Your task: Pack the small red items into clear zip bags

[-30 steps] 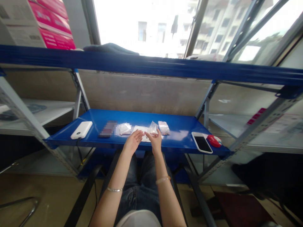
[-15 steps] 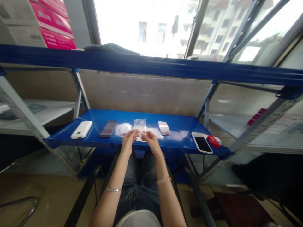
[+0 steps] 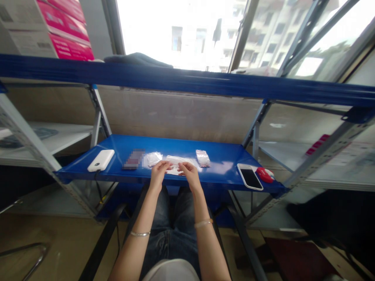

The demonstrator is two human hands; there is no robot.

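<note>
My left hand point(image 3: 159, 171) and my right hand point(image 3: 189, 174) face each other over the front of the blue shelf, fingertips closed in a pinch. Stretched between them is a small clear plastic bag point(image 3: 175, 166), hard to make out against the white sheet point(image 3: 176, 158) beneath. Just left of my left hand lies a pile of clear and white plastic bags point(image 3: 154, 158). To the right of my right hand rests a filled zip bag point(image 3: 202, 158) with whitish contents and a reddish edge.
A white power bank point(image 3: 101, 160) with a cable lies at the left, beside a blurred-out dark item point(image 3: 134, 160). At the right are a white-edged phone point(image 3: 250, 176) and a red-and-white object point(image 3: 265, 175). The upper blue beam point(image 3: 187, 80) crosses above; metal posts flank the shelf.
The clear bag stood upright above my fingertips and now is tipped down, nearly out of sight between them. My fingers have shifted slightly; the other things stayed in place.
</note>
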